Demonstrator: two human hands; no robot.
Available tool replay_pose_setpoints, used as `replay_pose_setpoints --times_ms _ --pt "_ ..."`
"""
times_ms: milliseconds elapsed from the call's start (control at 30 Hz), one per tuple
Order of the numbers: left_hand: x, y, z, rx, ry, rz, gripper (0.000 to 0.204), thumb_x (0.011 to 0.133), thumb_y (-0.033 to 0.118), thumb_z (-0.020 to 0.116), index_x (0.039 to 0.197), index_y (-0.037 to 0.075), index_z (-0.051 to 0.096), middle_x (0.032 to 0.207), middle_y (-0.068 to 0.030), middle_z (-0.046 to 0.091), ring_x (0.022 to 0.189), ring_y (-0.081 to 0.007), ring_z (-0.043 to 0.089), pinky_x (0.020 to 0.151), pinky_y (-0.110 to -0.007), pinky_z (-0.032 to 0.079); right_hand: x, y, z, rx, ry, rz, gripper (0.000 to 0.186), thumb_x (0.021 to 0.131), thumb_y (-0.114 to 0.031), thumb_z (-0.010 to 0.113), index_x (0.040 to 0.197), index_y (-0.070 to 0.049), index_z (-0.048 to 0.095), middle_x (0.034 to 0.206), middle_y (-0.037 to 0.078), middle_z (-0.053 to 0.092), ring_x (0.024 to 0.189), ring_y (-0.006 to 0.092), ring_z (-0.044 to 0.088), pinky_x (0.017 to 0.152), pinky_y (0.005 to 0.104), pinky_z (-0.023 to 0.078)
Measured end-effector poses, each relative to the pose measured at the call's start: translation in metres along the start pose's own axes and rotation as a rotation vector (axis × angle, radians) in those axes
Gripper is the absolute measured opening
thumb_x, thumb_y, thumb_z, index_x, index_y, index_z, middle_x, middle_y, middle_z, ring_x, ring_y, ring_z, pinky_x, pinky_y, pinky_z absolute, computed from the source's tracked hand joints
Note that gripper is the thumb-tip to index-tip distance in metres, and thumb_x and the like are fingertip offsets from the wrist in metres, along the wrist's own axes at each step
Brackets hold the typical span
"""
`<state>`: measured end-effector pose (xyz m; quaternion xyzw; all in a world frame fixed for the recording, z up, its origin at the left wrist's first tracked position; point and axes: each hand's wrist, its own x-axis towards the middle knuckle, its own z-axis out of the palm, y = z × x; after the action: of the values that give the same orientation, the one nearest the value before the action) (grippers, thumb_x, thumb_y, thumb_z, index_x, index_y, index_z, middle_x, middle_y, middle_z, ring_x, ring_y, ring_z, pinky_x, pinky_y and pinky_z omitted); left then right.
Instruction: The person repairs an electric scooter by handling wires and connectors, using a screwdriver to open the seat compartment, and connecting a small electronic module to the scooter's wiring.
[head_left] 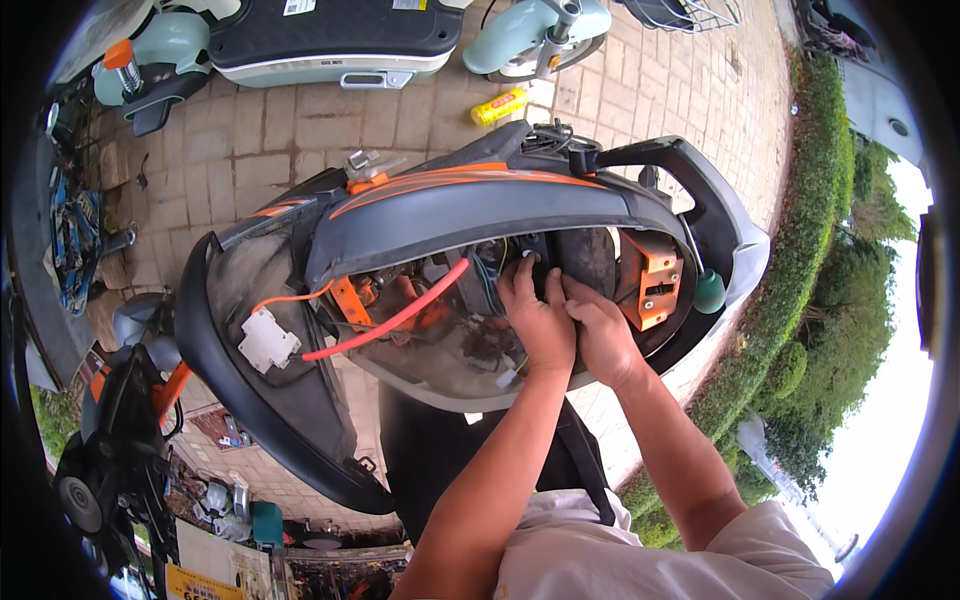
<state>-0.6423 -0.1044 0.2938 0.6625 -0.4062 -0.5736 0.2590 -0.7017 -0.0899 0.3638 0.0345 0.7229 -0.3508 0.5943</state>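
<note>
An orange-and-grey scooter body (450,212) lies open in front of me, its wiring bay uncovered. Both my hands reach into this bay, side by side and touching. My left hand (541,325) has its fingertips against a dark part near a small metal fitting. Closed at the fingers, my right hand (606,335) presses beside it; what either hand pinches is hidden. Left of them runs a thick red cable (390,315) to a white breaker-like block (266,340), which also has an orange wire. An orange bracket (656,282) is right of my hands.
A teal bulb-shaped handle (708,291) on a thin rod hangs at the scooter's right end. Beyond the body, a yellow cylinder (499,106) lies on the brick paving near a pale-green scooter (330,45). Another vehicle (110,450) stands left; a hedge (800,250) lines the right.
</note>
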Motion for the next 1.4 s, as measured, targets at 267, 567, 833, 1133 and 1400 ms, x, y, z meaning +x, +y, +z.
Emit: replay_pose_setpoints --times_ms 267,567,833,1133,1400 --pt "-0.004 -0.006 0.004 -0.084 -0.014 -0.042 0.039 0.085 0.005 0.067 0.122 0.002 0.054 0.12 -0.0208 0.051 0.109 -0.0382 0.052 0.095 -0.044 0.043 -0.108 -0.051 -0.017 -1.019 0.384 -0.48 0.05 0.077 0.001 0.071 0.124 0.001 0.055 0.113 0.019 0.057 0.098 0.0307 0.06 0.087 0.0406 0.05" --pt "-0.003 -0.001 0.011 0.058 0.059 0.053 0.042 0.084 0.0 0.063 0.125 0.0 0.054 0.117 -0.0219 0.051 0.107 -0.0386 0.052 0.093 -0.044 0.043 -0.087 -0.073 -0.089 -1.556 0.561 -0.551 0.064 0.08 -0.008 0.072 0.137 -0.006 0.044 0.126 0.02 0.048 0.106 0.0403 0.055 0.09 0.0461 0.047" --pt "-0.004 -0.006 0.017 0.099 0.096 0.057 0.041 0.081 -0.001 0.063 0.122 0.0 0.06 0.114 -0.0213 0.052 0.105 -0.0374 0.054 0.091 -0.044 0.044 -0.105 -0.113 -0.09 -1.472 0.371 -0.882 0.063 0.074 -0.006 0.076 0.129 0.003 0.045 0.121 0.024 0.048 0.105 0.0412 0.053 0.093 0.0467 0.044" --pt "-0.004 -0.004 0.016 0.145 0.085 0.022 0.042 0.081 -0.001 0.063 0.123 0.002 0.062 0.116 -0.0203 0.052 0.105 -0.0344 0.055 0.094 -0.04 0.045 -0.064 -0.206 -0.013 -1.568 -0.434 -1.075 0.063 0.061 0.0 0.074 0.121 0.005 0.055 0.112 0.021 0.055 0.093 0.0346 0.062 0.079 0.0421 0.054" --pt "-0.005 0.0 0.014 0.124 0.105 -0.016 0.043 0.081 -0.001 0.064 0.124 0.004 0.06 0.112 -0.0177 0.056 0.105 -0.0367 0.054 0.09 -0.043 0.045 -0.018 -0.175 0.041 -1.85 -0.59 -1.26 0.056 0.062 -0.005 0.079 0.112 0.006 0.057 0.108 0.021 0.059 0.084 0.0326 0.062 0.071 0.0384 0.054"
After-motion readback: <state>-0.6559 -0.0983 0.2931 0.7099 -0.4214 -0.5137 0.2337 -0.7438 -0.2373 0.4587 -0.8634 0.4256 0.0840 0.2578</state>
